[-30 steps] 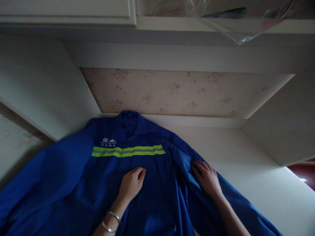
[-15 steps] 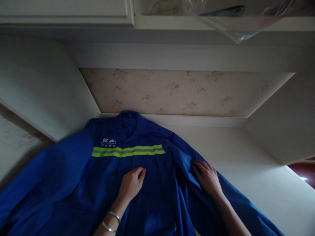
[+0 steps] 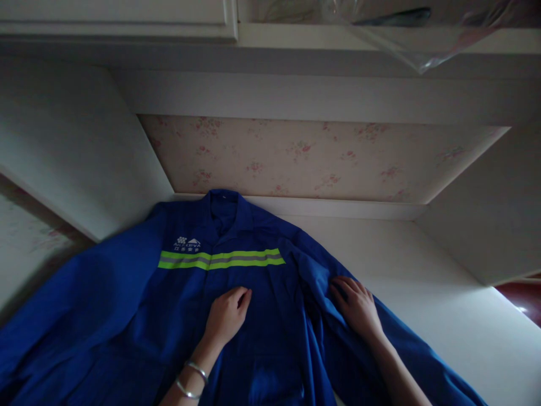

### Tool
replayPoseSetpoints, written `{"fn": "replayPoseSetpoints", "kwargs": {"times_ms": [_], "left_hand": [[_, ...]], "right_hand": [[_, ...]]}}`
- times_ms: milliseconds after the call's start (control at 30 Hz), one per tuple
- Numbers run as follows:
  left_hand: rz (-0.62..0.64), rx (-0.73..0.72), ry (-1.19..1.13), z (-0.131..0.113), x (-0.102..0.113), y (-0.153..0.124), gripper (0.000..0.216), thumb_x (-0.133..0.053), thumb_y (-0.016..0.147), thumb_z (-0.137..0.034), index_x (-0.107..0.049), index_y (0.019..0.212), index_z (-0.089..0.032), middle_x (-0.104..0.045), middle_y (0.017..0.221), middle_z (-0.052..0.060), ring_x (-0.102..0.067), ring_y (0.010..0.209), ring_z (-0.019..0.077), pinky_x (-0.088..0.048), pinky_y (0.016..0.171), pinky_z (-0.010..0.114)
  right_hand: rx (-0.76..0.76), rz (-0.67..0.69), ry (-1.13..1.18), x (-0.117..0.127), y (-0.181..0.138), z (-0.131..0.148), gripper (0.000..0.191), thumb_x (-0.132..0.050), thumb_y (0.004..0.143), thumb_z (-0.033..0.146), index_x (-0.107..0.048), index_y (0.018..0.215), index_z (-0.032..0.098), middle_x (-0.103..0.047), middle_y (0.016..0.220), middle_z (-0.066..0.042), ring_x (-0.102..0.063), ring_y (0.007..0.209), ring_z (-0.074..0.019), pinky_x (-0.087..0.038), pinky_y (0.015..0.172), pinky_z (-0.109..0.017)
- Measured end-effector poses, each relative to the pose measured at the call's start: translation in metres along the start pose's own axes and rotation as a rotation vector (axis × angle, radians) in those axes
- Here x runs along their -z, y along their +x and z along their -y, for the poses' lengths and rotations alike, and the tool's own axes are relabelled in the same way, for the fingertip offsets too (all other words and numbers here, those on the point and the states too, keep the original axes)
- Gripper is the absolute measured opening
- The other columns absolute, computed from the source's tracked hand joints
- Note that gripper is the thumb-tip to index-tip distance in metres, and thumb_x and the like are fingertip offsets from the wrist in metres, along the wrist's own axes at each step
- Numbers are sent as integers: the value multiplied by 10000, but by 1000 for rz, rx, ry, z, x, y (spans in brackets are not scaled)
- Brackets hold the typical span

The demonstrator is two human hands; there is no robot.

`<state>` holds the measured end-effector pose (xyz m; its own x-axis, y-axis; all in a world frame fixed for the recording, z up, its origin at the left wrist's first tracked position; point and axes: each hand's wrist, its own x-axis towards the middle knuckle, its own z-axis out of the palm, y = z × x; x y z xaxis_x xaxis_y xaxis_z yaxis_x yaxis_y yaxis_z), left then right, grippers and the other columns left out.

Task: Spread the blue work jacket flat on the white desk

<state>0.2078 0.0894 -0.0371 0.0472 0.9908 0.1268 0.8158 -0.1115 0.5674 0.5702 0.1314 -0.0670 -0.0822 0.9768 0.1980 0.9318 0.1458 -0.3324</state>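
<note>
A blue work jacket [image 3: 262, 293] lies spread front up, collar at the back, with a yellow-green and grey reflective band [image 3: 236, 259] across its chest. White lettering and a logo [image 3: 187, 244] mark its left side in view. Over the middle of the front, below the band, is my left hand [image 3: 229, 313], its fingers curled in; whatever they may hold is hidden. Two silver bangles [image 3: 192, 379] circle that wrist. My right hand [image 3: 358, 306] rests on the sleeve [image 3: 315, 276] at the right, fingers stretched out and slightly bent over the cloth.
The jacket lies on a white surface [image 3: 406, 270] between white side panels [image 3: 76, 146]. Behind is a floral-papered wall panel [image 3: 274, 158]. Overhead, a cabinet door [image 3: 118, 20] and a shelf overhang, with a clear plastic bag [image 3: 418, 56] drooping over the shelf edge.
</note>
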Motion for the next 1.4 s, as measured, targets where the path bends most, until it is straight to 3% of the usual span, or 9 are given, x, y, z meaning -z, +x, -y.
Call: {"fn": "replayPoseSetpoints", "kwargs": {"times_ms": [1400], "left_hand": [[-14,-14,21,2,-2,0,346,-401,997,-370,-582,743,-220,-649,682,-2,-618,613,126,-355,606,253]], "right_hand": [[-15,-1,16,3,0,2,369,-400,979,493,-673,1138,302,-642,1236,-15,-542,1146,-271,-406,980,-484]]}}
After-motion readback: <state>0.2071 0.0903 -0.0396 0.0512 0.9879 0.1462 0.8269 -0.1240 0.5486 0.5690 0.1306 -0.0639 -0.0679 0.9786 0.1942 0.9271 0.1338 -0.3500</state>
